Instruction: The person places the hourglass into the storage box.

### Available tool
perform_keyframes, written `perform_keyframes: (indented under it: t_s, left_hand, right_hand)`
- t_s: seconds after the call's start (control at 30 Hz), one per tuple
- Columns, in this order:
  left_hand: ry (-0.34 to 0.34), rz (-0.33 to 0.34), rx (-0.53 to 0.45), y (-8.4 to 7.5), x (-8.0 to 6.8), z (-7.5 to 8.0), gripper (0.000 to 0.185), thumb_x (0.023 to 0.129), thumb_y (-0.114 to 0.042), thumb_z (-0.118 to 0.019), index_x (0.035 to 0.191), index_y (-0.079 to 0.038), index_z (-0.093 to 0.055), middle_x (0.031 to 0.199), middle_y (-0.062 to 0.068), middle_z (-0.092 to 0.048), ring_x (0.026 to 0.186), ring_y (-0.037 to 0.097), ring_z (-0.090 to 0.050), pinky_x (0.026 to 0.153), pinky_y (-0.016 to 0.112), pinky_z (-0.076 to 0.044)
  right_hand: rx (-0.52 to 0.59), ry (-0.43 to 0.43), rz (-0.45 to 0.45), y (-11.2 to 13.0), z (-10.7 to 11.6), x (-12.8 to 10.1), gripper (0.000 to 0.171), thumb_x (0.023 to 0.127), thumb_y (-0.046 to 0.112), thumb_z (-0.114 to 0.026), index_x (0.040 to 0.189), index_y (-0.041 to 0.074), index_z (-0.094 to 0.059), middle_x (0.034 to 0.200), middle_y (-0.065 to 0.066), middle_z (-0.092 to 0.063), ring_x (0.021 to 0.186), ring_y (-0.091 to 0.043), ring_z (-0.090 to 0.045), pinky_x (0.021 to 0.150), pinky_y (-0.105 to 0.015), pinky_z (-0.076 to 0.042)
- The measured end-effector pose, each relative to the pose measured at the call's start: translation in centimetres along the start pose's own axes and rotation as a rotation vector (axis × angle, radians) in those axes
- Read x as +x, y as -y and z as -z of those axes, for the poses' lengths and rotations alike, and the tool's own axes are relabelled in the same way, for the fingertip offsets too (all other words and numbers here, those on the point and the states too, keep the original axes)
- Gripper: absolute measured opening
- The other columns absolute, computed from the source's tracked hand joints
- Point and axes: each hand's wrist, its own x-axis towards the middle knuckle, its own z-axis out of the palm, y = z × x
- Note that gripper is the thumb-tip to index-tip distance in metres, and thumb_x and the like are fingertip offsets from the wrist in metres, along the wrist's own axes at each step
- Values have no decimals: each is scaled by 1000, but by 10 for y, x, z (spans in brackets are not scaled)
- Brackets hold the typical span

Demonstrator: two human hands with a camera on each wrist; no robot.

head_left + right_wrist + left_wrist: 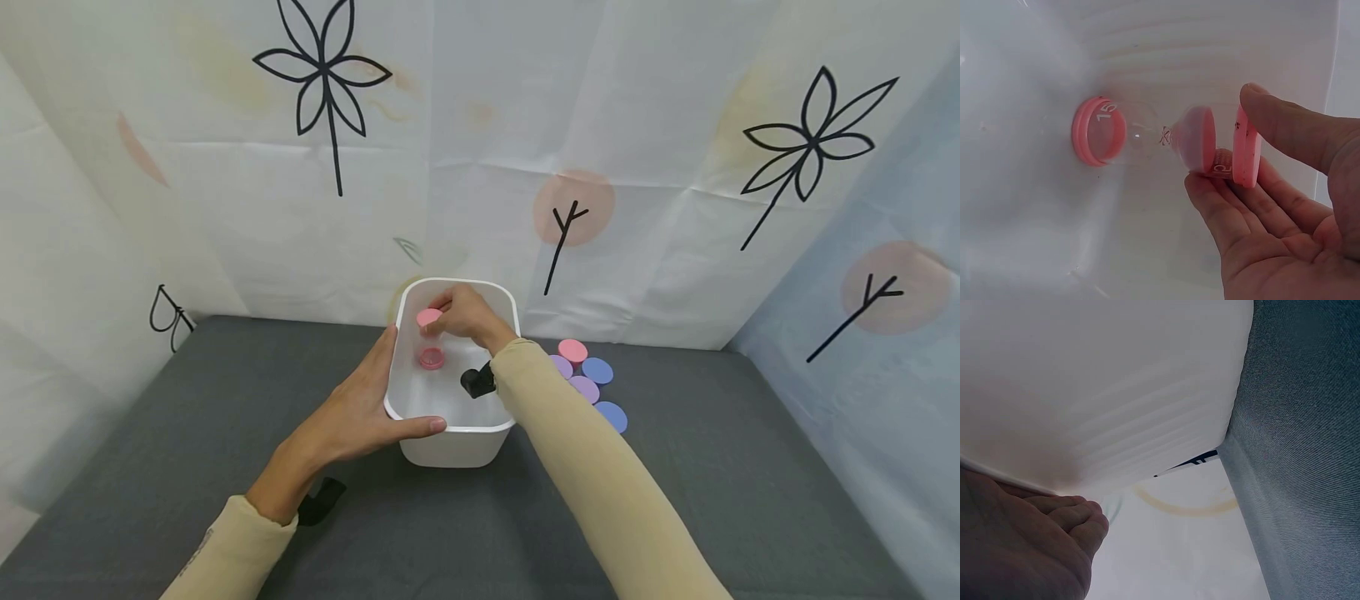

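- Head view: a white tub (457, 437) stands on the grey cloth surface (712, 467), close to the printed backdrop (480, 150).
- The left hand (352, 412) grasps the tub's near-left rim, thumb laid along the front edge, fingers against the outer wall.
- The right hand (465, 315) reaches down inside the tub and pinches a pink hourglass timer (430, 337) by its upper cap; its lower cap is near the tub floor.
- Right wrist view: the thumb (1285, 122) and fingers (1229, 212) clamp the near pink cap (1246, 147), the clear glass bulbs (1147, 134) running to the far cap (1099, 130).
- The far cap bears the white number "15"; partial white print shows on the near cap, too cut off to read.
- Left wrist view: curled fingertips (1079, 519) press under the tub's white wall (1097, 387), grey cloth beside it.
- Just right of the tub lie flat discs: one pink (572, 350), two purple (583, 388), two blue (597, 371), overlapping in a loose cluster.
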Motion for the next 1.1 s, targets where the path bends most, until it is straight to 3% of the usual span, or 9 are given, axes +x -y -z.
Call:
perform_keyframes:
  t_s: [0.37,0.67,0.87,1.1]
  left_hand:
    - [1,15,10,-1,0,1,123,74,-63,-83,161,-39,1,158,-7,-26,120,14,-52,90,46,-52]
    - [8,29,14,-1,0,0,125,73,-64,-83,161,-38,3,161,-7,-22,123,17,-51,89,44,-51]
    - [5,11,-17,-1,1,0,122,73,-63,-84,161,-39,-2,155,-9,-29,120,13,-52,88,42,-52]
    - [10,17,-24,-1,1,1,123,73,-62,-84,161,-40,-1,154,-8,-30,119,13,-53,88,43,-52]
  right_hand:
    - [9,-49,-14,2,2,-2,46,81,7,-84,121,-8,-66,111,-18,-71,97,-22,-63,89,-32,-50]
    - [49,-91,-7,5,6,-1,49,80,12,-87,121,-8,-67,109,-17,-70,99,-24,-64,90,-33,-51]
    - [64,-97,-13,7,17,-2,50,81,14,-87,122,-6,-68,112,-13,-70,103,-24,-65,93,-34,-51]
    - [162,-70,2,19,35,-13,56,81,10,-86,129,-7,-63,117,-15,-70,108,-24,-66,97,-35,-50]
